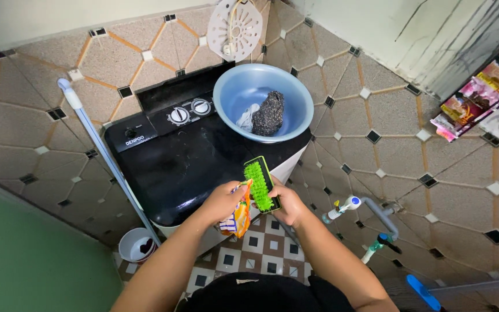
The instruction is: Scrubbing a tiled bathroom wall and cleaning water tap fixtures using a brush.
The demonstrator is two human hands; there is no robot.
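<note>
Now your right hand (289, 207) grips the green brush (259, 185) over the washing machine (186, 162), left hand (224, 200) pinching the orange sachet (239, 218) against its bristles; you're dosing, so squeeze steadily.

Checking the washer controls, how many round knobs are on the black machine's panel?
2 knobs: one on the left of the washing machine panel, the other just right of it, beside the blue basin. None seems hidden.

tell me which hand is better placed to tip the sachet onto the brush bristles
Left. The left hand already pinches the orange sachet right against the green bristles of the scrub brush. The right hand is taken up gripping the brush from its far side.
</note>
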